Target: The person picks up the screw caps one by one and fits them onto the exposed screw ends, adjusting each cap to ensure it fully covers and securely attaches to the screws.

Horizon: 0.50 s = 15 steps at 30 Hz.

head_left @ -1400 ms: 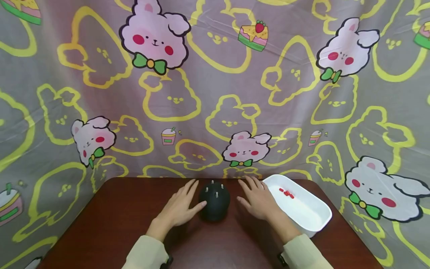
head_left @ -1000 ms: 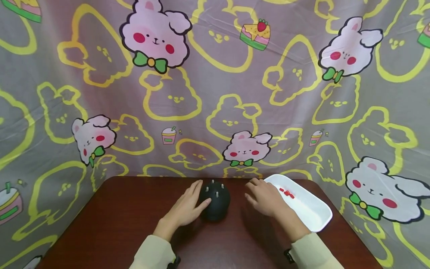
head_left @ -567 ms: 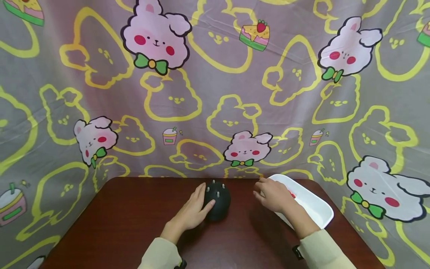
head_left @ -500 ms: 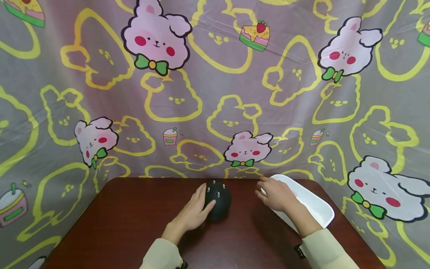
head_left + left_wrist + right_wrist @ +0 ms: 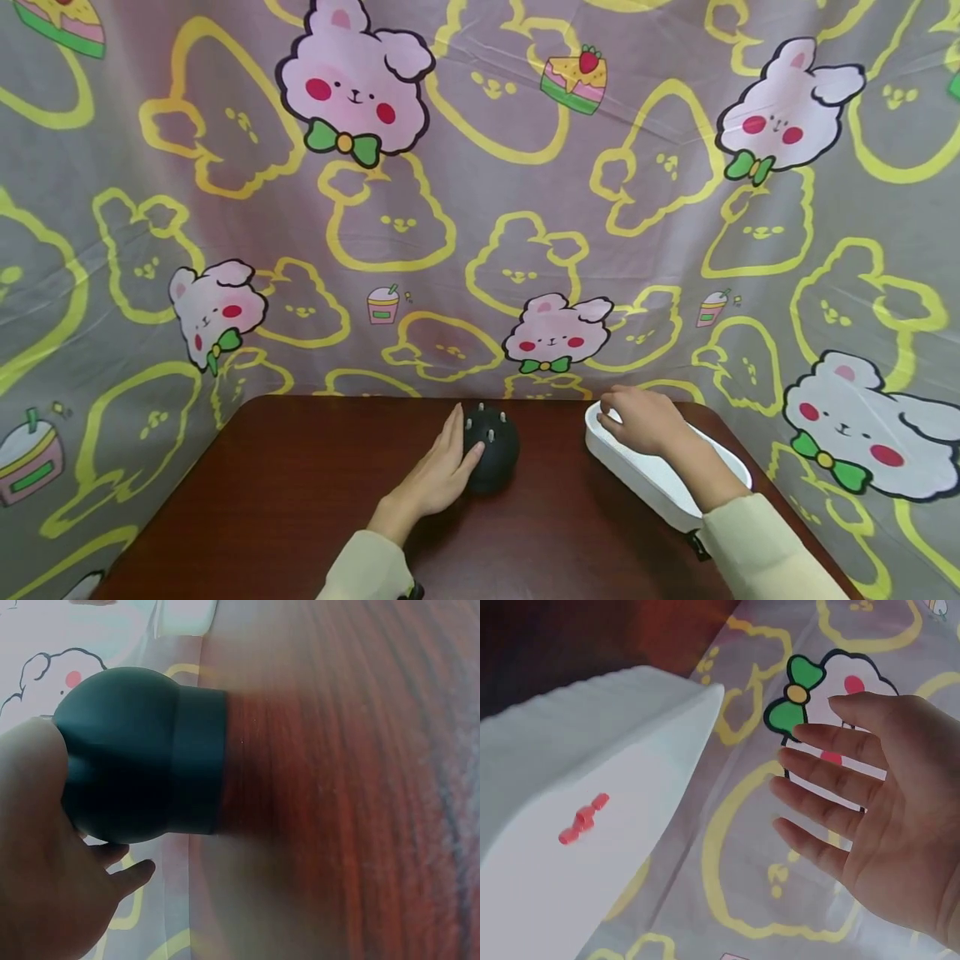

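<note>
A black rounded holder (image 5: 491,448) with several small pins standing in its top sits on the dark wooden table (image 5: 262,500), near the back edge. My left hand (image 5: 442,471) rests against its left side with straight fingers; in the left wrist view the palm (image 5: 37,855) touches the holder (image 5: 142,754). To the right stands a white tray (image 5: 652,479). My right hand (image 5: 637,419) hovers over its far end and holds nothing. In the right wrist view its fingers (image 5: 832,780) are loosely spread beside the tray (image 5: 592,750), which holds a few small red pieces (image 5: 581,821).
A printed cloth with bunnies and yellow outlines (image 5: 480,208) hangs close behind the table and wraps both sides. The table's left half (image 5: 247,467) is bare wood. The tray lies at an angle near the right edge.
My right hand has moved right, from the table beside the holder to above the tray's far end, covering the red pieces in the head view. My left hand has closed in against the holder.
</note>
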Available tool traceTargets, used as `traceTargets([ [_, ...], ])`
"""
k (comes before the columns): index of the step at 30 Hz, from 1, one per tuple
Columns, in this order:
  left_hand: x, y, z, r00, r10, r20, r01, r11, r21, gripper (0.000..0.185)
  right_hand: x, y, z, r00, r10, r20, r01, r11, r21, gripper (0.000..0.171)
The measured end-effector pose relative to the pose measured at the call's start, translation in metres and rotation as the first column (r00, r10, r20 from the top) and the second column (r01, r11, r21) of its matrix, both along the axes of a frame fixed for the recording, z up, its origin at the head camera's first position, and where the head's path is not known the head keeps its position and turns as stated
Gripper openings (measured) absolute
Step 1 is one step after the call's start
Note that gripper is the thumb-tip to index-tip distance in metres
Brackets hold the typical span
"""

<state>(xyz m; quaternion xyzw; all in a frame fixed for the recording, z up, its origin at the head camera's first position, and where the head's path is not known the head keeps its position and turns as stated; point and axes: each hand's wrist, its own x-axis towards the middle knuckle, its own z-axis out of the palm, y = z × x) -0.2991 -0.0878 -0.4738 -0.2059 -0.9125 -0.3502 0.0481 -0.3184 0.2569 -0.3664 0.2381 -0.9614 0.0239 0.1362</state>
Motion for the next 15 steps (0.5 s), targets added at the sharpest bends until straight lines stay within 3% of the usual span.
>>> traceTargets([
  [6,0.001,0.003,0.001,1.000,-0.009,0.021,0.009,1.000,0.010,0.081,-0.007,0.011,0.005,0.999,-0.023,0.039,0.022,1.000,0.015,0.009],
  [15,-0.002,0.003,-0.001,1.000,-0.014,-0.006,0.014,1.000,0.020,0.081,-0.024,0.022,0.011,0.980,-0.058,0.191,0.055,0.998,0.023,0.020],
])
